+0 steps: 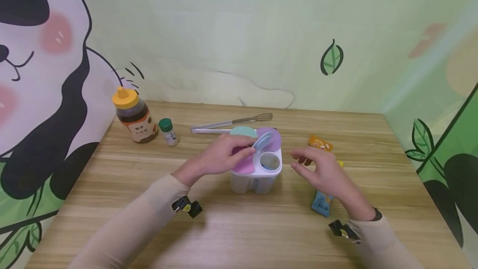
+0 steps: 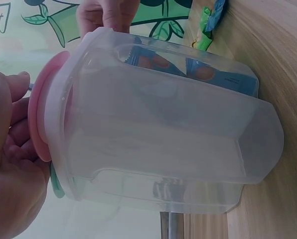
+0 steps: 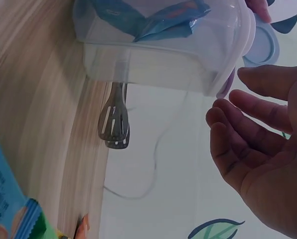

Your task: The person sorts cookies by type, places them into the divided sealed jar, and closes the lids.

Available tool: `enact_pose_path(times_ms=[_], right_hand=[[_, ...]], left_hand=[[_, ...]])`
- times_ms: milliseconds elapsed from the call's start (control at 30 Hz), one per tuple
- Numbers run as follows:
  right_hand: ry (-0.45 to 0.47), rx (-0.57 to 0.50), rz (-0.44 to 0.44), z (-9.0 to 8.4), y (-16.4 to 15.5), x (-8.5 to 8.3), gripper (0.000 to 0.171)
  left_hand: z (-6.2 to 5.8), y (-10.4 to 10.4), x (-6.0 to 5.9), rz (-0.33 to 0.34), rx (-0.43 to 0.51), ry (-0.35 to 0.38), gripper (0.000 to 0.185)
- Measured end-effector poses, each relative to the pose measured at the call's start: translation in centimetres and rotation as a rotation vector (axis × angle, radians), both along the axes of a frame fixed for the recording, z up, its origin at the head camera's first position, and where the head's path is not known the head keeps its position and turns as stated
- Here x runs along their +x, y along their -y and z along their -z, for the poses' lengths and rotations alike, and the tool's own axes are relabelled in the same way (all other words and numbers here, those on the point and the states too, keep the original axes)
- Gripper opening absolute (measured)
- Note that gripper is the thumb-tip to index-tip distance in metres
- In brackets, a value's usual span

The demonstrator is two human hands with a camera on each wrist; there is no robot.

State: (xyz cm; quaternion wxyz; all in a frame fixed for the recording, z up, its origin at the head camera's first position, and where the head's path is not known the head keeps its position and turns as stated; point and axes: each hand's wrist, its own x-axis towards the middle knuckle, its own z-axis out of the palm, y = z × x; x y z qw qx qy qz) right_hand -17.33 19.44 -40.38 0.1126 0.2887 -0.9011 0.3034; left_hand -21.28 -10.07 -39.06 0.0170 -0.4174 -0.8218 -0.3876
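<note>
A translucent storage box (image 1: 242,182) stands on the wooden table, its top divided among coloured round-cornered lids. My left hand (image 1: 225,155) reaches over it and pinches the raised light-blue lid (image 1: 263,139) between thumb and fingers. Under that lid a round opening shows, and blue snack packets (image 3: 173,22) lie inside the box. The pink lid (image 2: 39,109), green lid (image 1: 242,131) and purple lid (image 1: 274,136) are down. To the right of the box, my right hand (image 1: 323,169) hovers with loosely bent fingers, holding nothing.
Behind the box lie metal tongs (image 1: 231,123) with slotted ends. A honey bottle (image 1: 136,125) and a small green-capped bottle (image 1: 169,134) stand at the back left. Beside and under my right hand are an orange packet (image 1: 320,142) and a blue packet (image 1: 321,204). A wall rises behind the table.
</note>
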Motion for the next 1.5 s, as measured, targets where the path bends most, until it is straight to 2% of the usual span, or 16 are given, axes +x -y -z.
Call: enact_pose_path(times_ms=[500,733,1300,1500], right_hand=[[0.039,0.07,0.064,1.3,-2.1,0.7,0.026],[0.101,0.148,0.107,2.5,-3.3,1.6,0.027],[0.191,0.151,0.186,3.8,-4.8,2.6,0.029],[0.232,0.19,0.214,4.1,-5.5,2.9,0.031]], left_hand=[[-0.1,-0.1,0.0,0.003,-0.004,0.014,0.024],[0.2,-0.1,0.1,0.0,-0.001,0.021,0.024],[0.0,-0.1,0.0,0.005,0.013,0.025,0.024],[0.0,-0.1,-0.1,0.005,0.01,0.01,0.021]])
